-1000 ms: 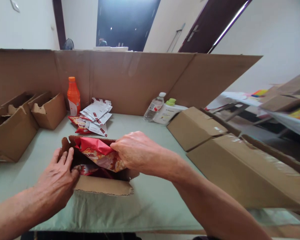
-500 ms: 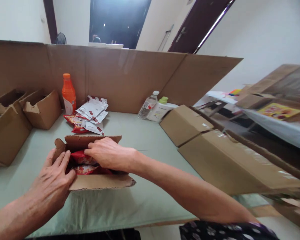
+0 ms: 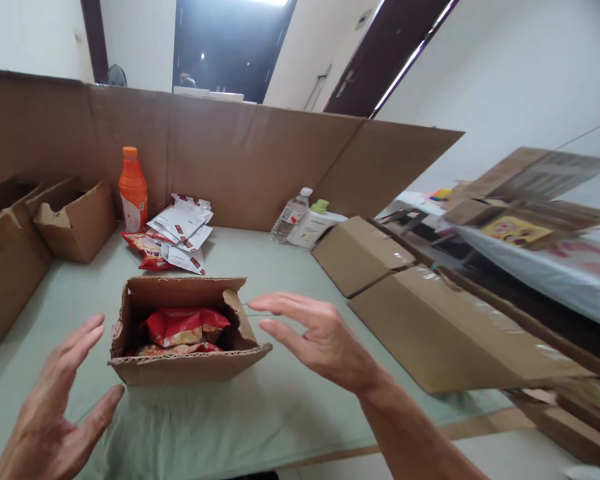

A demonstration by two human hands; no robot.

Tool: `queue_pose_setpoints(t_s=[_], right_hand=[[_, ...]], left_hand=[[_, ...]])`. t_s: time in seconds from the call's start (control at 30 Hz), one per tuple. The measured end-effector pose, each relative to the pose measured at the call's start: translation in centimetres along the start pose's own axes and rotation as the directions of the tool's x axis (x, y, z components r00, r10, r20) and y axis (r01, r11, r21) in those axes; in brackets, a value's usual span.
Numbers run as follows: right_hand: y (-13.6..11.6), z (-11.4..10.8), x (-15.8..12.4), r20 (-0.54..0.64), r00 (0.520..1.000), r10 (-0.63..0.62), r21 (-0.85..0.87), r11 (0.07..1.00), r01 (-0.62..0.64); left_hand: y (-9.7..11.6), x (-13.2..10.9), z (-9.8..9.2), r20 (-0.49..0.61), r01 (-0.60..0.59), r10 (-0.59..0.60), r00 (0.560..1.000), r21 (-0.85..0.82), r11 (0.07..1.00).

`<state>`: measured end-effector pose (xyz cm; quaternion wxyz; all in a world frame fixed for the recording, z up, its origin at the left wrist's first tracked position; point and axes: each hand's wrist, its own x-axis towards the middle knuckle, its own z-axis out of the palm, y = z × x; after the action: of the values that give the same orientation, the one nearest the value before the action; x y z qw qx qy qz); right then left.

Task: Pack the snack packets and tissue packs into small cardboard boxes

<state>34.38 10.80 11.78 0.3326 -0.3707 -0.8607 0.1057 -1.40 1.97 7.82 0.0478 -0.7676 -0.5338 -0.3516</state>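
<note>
A small open cardboard box (image 3: pixel 185 368) stands on the pale green table (image 3: pixel 280 413) in front of me. Red snack packets (image 3: pixel 185 327) lie inside it. My left hand (image 3: pixel 55 413) hovers open to the left of the box, fingers spread, holding nothing. My right hand (image 3: pixel 315 337) hovers open just right of the box, fingers stretched toward it, not touching it.
A pile of white and red sachets (image 3: pixel 177 233) and an orange bottle (image 3: pixel 133 190) sit behind the box. Open cartons (image 3: pixel 65 220) stand at the left. A water bottle (image 3: pixel 290 217), a white bottle (image 3: pixel 315 225) and closed cartons (image 3: pixel 445 333) lie at the right. A cardboard wall (image 3: pixel 255 160) backs the table.
Both hands have come out of the box and drawn back to its sides, open. The red packets stay inside the box. The view has shifted slightly right.
</note>
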Motion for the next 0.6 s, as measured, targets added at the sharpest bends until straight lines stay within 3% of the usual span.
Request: queue_pose_setpoints(t_s=[0.13, 0.23, 0.37, 0.5, 0.6], right_hand=[[0.5, 1.9, -3.2, 0.053, 0.999, -0.001, 0.14, 0.99, -0.006], [0.2, 3.1, -3.6, 0.042, 0.999, 0.018, 0.116, 0.993, -0.022], [0.6, 2.4, -2.1, -0.014, 1.0, -0.003, 0.01, 1.0, 0.003], [1.7, 1.8, 0.7, -0.142, 0.989, -0.028, -0.047, 0.999, 0.021], [2.4, 3.1, 1.5, 0.017, 0.998, -0.062, 0.007, 0.998, 0.062]], left_hand=[[0.3, 0.0, 2.4, -0.018, 0.043, -0.045, 0.999, -0.104, 0.994], [0.8, 1.1, 3.5, -0.035, 0.045, -0.05, 0.998, -0.121, 0.992], [0.8, 1.9, 4.2, -0.082, 0.112, -0.117, 0.99, -0.056, 0.992], [1.0, 2.0, 4.5, -0.149, 0.064, -0.069, 0.986, -0.04, 0.997], [0.7, 1.9, 4.5, -0.15, 0.031, -0.034, 0.988, -0.023, 0.999]])
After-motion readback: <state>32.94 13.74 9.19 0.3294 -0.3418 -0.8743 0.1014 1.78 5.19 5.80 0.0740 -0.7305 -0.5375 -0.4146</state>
